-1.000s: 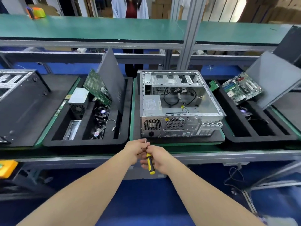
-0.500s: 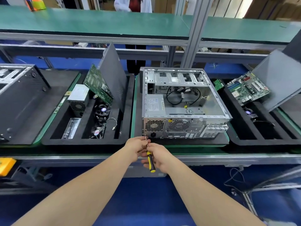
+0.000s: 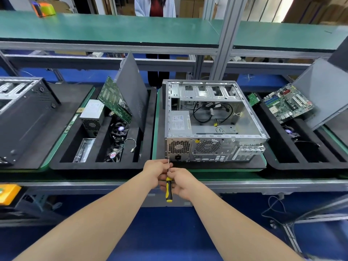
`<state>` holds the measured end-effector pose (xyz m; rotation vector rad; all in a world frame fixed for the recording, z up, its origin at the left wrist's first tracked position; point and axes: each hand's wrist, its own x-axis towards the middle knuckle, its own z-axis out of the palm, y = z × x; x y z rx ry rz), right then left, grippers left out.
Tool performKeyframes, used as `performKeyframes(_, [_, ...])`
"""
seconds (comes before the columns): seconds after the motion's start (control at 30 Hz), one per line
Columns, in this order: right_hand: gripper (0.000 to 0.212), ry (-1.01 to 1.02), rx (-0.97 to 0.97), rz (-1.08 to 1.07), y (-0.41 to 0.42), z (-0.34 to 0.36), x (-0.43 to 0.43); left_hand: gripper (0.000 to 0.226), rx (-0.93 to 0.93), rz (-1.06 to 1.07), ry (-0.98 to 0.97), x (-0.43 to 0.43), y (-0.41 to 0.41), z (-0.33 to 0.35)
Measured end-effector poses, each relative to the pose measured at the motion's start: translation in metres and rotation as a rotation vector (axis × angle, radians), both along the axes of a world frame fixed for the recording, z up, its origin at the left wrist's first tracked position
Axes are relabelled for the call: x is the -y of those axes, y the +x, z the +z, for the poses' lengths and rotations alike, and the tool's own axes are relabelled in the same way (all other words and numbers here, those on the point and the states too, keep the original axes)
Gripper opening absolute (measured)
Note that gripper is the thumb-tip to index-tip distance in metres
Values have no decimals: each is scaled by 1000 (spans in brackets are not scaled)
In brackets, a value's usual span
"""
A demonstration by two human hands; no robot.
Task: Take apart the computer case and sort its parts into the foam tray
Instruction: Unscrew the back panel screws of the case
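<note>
Computer case (image 3: 216, 131) was bare sheet metal, pale grey with a dull sheen, its rear punched into perforated grilles. The foam tray (image 3: 101, 165) to its left was matt black foam, fine-grained and soft-looking. It held a glossy green circuit board (image 3: 113, 98), a matt dark-grey metal side panel (image 3: 132, 93) and a plain metal power supply (image 3: 92, 111) with a white, paper-looking label. Screwdriver (image 3: 169, 189) had a smooth yellow-and-black plastic handle and a thin bright metal shaft, while the upper shelf (image 3: 113, 29) wore a matt green mat on satin aluminium framing (image 3: 222, 44).
</note>
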<state>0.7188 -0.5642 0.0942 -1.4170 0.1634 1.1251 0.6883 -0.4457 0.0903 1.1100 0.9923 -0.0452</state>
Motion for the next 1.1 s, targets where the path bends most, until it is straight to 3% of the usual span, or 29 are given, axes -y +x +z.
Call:
performKeyframes(0.43, [17, -181, 29, -132, 4, -6, -13, 13, -12, -50, 36, -5, 3, 1])
performKeyframes(0.77, [3, -376, 242, -160, 11, -12, -20, 21, -2, -38, -7, -1, 5, 0])
performKeyframes(1.1, [13, -201, 173, -142, 8, -13, -10, 17, -67, -79, 87, -5, 7, 3])
